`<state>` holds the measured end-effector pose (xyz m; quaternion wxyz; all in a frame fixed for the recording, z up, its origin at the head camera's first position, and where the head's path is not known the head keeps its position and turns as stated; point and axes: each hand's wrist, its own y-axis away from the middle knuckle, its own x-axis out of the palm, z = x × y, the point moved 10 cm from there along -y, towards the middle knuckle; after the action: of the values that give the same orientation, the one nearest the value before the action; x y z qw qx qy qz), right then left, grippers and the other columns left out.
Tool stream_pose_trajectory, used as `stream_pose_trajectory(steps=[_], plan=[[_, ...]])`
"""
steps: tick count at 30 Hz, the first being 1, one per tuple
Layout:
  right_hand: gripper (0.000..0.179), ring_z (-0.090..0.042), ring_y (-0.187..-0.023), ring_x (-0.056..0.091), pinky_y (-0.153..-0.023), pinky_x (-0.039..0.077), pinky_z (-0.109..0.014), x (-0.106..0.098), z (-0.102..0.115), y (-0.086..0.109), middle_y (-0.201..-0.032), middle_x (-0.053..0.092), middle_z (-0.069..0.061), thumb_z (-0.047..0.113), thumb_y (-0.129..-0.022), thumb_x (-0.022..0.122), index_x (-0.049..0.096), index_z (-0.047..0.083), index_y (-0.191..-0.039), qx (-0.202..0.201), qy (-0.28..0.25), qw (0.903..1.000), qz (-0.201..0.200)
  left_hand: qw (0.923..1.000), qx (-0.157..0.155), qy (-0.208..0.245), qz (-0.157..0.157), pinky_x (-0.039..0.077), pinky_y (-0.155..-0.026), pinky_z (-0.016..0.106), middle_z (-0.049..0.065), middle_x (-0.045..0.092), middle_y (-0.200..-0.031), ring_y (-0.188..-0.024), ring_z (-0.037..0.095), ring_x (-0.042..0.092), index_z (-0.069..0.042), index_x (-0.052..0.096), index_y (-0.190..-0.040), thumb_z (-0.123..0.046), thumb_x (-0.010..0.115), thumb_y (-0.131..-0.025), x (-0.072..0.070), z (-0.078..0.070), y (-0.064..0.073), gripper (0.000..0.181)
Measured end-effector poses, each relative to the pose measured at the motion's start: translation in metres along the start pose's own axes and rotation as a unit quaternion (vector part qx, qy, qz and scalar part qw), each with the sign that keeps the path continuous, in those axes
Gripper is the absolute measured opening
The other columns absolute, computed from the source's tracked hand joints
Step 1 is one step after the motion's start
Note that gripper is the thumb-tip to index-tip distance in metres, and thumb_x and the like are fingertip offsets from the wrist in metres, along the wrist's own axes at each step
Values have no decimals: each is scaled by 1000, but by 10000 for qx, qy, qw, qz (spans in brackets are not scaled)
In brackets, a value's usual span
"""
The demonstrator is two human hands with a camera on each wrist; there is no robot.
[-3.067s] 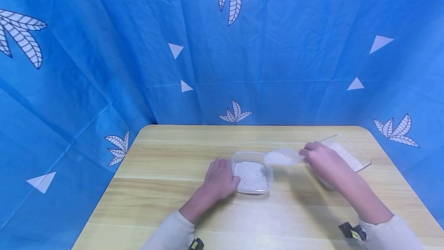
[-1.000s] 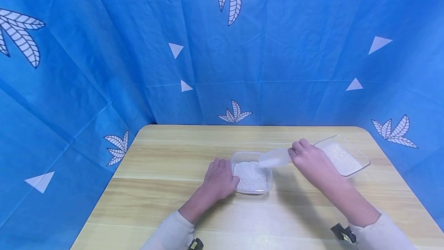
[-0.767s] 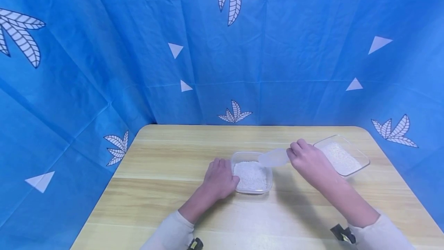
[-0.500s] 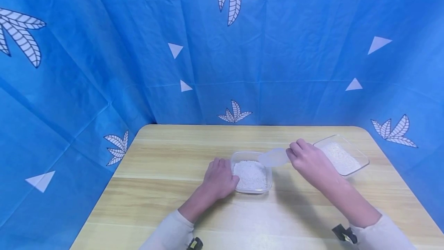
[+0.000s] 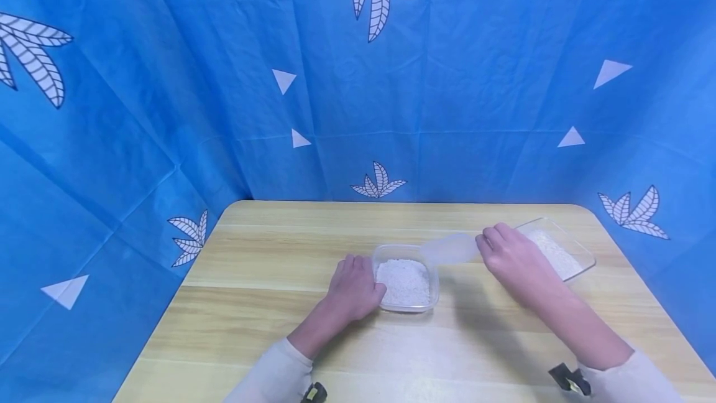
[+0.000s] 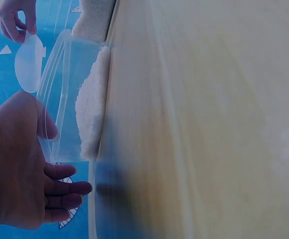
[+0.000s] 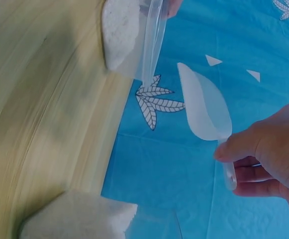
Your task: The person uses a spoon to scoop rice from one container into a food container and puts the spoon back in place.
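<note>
My right hand [image 5: 511, 257] pinches the handle of a translucent white plastic scoop [image 7: 204, 102] between thumb and fingers. No grains show in the scoop, which hangs in the air by the right rim of a clear square plastic container [image 5: 407, 310]. White rice-like grains [image 5: 404, 283] fill the lower part of that container. My left hand [image 5: 353, 288] holds the container at its left side, thumb at the rim, the other fingers fairly straight in the left wrist view. A second clear container [image 5: 582, 254] with similar grains stands to the right, partly hidden behind my right hand and forearm.
Everything stands on a light wooden table [image 5: 268, 254] with rounded back corners. A blue patterned curtain [image 5: 475, 79] hangs behind and beside it. Small black devices are strapped at both wrists by the pale sleeves [image 5: 632, 378].
The scoop, heaped with white grains at first, has moved left and tipped over the square container, its grains leaving it. Now my right hand has drawn it slightly back right. My left hand stays put.
</note>
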<state>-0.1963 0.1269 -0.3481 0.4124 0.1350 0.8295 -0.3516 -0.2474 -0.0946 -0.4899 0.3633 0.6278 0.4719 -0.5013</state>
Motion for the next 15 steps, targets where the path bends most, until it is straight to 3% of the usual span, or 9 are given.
stream_pose_trajectory(steps=[15], plan=[[43,-38,-91,65,-77,61,-43,-4,-18,15,-99,70,-25,-12,-66,81,71,-11,-108,193,-120,9996,139,10000,13,-37,21,40,-87,37,5,47,-90,-88,22,40,-5,51,-97,-38,47,-90,2,0,0,34]])
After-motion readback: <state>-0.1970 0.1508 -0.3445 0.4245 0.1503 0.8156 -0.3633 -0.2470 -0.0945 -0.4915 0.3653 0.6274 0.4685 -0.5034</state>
